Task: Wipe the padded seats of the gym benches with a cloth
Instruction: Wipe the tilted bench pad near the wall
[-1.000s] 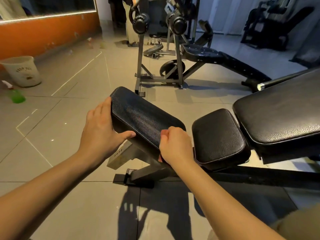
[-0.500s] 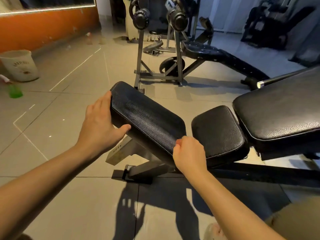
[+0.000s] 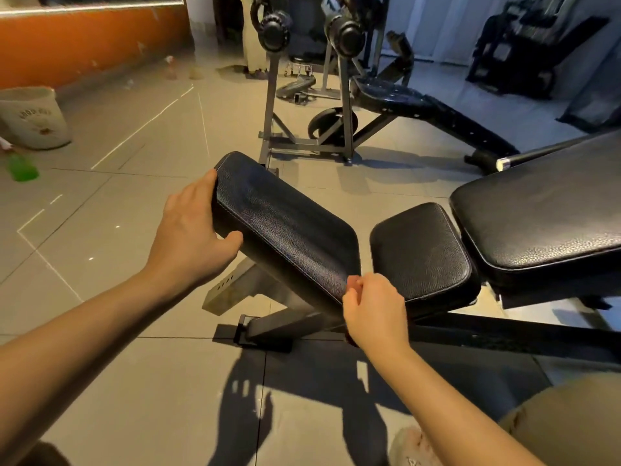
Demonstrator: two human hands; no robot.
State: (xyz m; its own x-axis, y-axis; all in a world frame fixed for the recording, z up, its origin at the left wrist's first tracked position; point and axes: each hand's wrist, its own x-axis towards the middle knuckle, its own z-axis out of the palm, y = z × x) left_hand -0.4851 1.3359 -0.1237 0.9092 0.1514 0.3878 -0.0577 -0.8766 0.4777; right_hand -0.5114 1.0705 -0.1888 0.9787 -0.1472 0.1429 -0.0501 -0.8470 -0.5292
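A white bucket stands beside a green bottle

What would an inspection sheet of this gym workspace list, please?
Surface: grey tiled floor, with shadows on it.
Job's things: tilted pad, seat pad and back pad, all black; no cloth clearly seen.
Clutter: pale bucket and green object near the wall.
Hands: left hand grips the tilted pad's left edge; right hand is curled at its near corner, contents unclear.
Cables: nothing seen.
Surroundings: weight rack, second bench, orange wall.
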